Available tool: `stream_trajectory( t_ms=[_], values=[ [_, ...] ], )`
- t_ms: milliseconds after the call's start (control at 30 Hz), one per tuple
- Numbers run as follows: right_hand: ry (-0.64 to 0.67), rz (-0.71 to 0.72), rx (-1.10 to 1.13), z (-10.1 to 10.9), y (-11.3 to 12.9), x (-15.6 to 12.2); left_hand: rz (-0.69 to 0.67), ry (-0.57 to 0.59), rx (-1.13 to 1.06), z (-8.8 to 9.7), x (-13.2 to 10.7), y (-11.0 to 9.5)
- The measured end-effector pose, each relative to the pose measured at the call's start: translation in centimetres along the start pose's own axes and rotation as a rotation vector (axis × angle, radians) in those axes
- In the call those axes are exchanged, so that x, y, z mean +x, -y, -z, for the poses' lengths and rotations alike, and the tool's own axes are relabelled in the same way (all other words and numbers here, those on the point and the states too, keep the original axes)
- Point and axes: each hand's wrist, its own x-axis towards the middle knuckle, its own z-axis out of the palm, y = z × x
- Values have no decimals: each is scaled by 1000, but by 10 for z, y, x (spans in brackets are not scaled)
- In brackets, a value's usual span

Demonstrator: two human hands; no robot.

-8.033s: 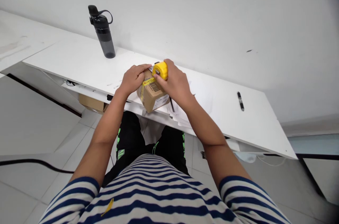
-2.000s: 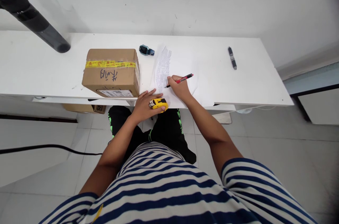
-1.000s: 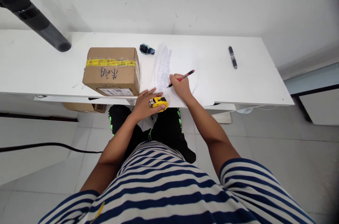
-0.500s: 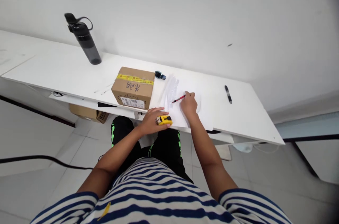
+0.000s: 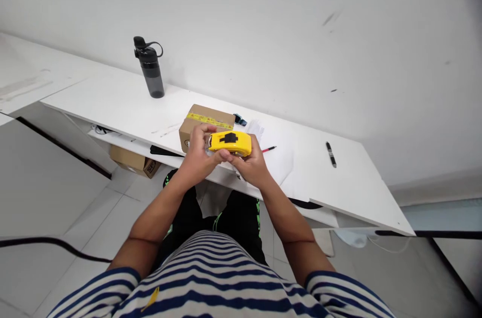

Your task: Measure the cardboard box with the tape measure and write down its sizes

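Observation:
A yellow tape measure (image 5: 241, 143) with a black button is held up between both hands, above the shelf's front edge. My left hand (image 5: 198, 156) is closed on its left end, where the metal tip shows. My right hand (image 5: 253, 165) wraps round the right end, thumb beneath. Just behind my left hand sits a taped cardboard box (image 5: 207, 113), its front partly hidden. To the right of my right hand, a red and black pencil (image 5: 270, 149) lies on white paper sheets (image 5: 280, 165).
A dark water bottle (image 5: 152, 74) stands at the back left of the white shelf (image 5: 113, 97). A small blue-black object (image 5: 240, 120) lies behind the box. Farther right is a black pen (image 5: 331, 154). Another cardboard box (image 5: 128, 158) is below the shelf.
My right hand has let go of the pencil, which now lies on the paper, and has taken hold of the tape measure. The tape measure has been raised. The view has shifted slightly.

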Motion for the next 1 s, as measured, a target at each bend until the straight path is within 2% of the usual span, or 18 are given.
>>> stream_trajectory(
  t_ms=[67,133,267,333,400,500,567,667,767,867,1000],
  values=[
    [-35,118,-168,1,-5,5,208,89,-86,14,-3,-4],
    [2,191,-319,7,-7,7,347,172,-165,27,-4,-10],
    [113,148,-494,21,-3,4,475,193,-152,46,8,-18],
    [74,71,-534,33,-5,2,484,176,-156,56,25,-14],
    [-23,-17,-519,49,-10,2,469,110,-179,69,47,-4],
    [-127,-101,-420,79,-22,7,497,-4,-96,91,86,19],
    [-131,-109,-407,94,-28,14,563,-1,-22,100,108,36],
    [-80,-114,-527,100,-31,28,639,101,170,101,126,56],
    [10,-116,-638,89,-30,43,691,250,336,92,127,66],
    [49,-101,-690,77,-29,51,723,328,299,86,119,70],
    [36,-148,-739,73,-32,52,678,347,278,88,110,68]
  ],
)
